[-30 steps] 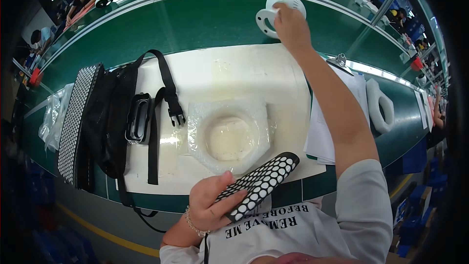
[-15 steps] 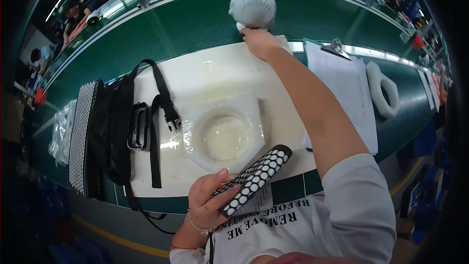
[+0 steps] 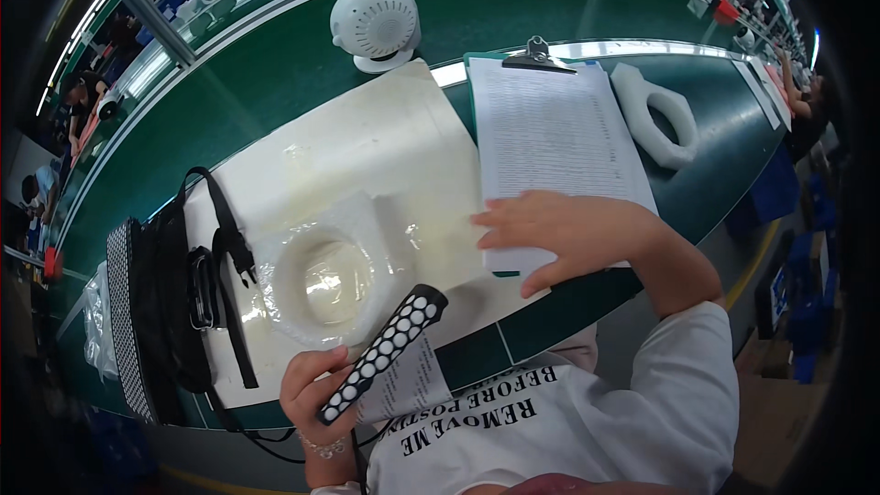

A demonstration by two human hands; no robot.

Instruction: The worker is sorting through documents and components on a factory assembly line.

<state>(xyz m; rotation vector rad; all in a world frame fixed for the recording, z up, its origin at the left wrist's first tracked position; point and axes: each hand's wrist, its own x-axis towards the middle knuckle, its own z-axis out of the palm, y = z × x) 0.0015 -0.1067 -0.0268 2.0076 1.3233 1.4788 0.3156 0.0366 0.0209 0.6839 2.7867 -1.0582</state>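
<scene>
My left hand (image 3: 313, 392), with a beaded bracelet at the wrist, is closed on the lower end of a black strip with white round dots (image 3: 390, 344). A white printed sheet or label (image 3: 417, 380) hangs beside the strip, against my shirt. Fingers spread, my right hand (image 3: 573, 234) hovers over the lower end of the papers on a clipboard (image 3: 559, 142) and holds nothing. Just beyond the strip lies a plastic-wrapped white foam block (image 3: 275, 289) with a round hollow. A white round-headed device with vent slots (image 3: 376, 27) stands upright on the green surface at the back.
A white board (image 3: 367, 137) lies under the foam block. Black straps and a pouch (image 3: 165, 284) lie left, beside clear plastic bags (image 3: 96, 325). A white foam ring (image 3: 632, 110) rests right of the clipboard. Other people work at benches in the distance.
My right hand has let go of the white device and drawn back toward me, over the clipboard's lower end. The view has turned to the right. My left hand keeps the dotted strip.
</scene>
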